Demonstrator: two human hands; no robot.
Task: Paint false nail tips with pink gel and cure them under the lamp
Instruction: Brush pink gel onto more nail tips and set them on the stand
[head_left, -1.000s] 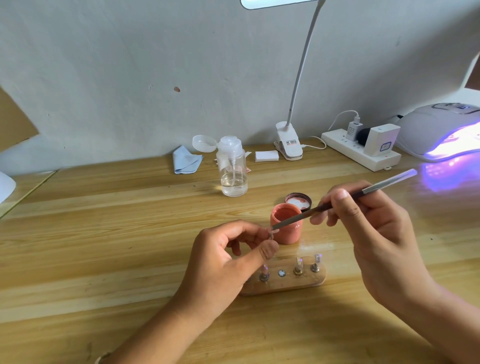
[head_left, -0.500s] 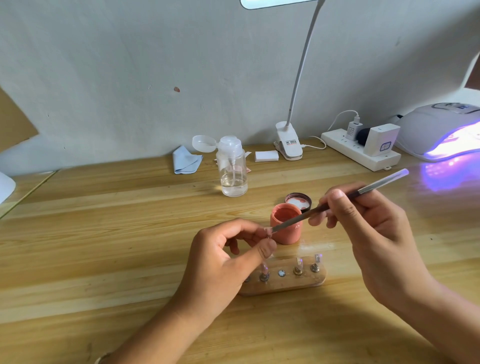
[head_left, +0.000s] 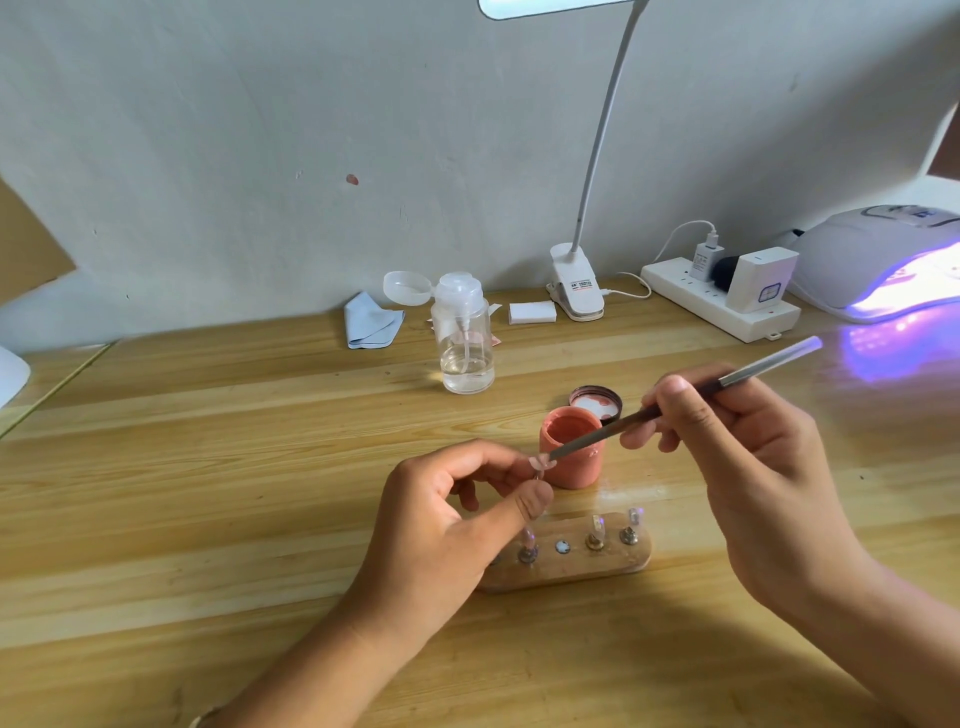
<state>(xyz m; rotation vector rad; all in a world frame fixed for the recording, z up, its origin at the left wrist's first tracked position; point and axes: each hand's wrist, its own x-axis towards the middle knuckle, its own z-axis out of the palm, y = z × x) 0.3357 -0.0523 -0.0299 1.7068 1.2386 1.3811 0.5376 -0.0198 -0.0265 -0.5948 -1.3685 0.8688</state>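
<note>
Nail tip (head_left: 538, 461) pinched on its stick by left hand (head_left: 457, 525), just before gel pot (head_left: 570, 448) — lifted for brush access; right hand (head_left: 727, 441) pinches brush (head_left: 675, 402), bristles touching tip.

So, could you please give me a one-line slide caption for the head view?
Left hand holds a nail tip while the right hand paints it with a brush by the open gel pot.

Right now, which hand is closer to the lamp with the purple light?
Right. The right hand, holding the brush, is in front of the lamp and a bit left of it; the left hand, holding a nail tip, is farther left, past the pink jar.
</note>
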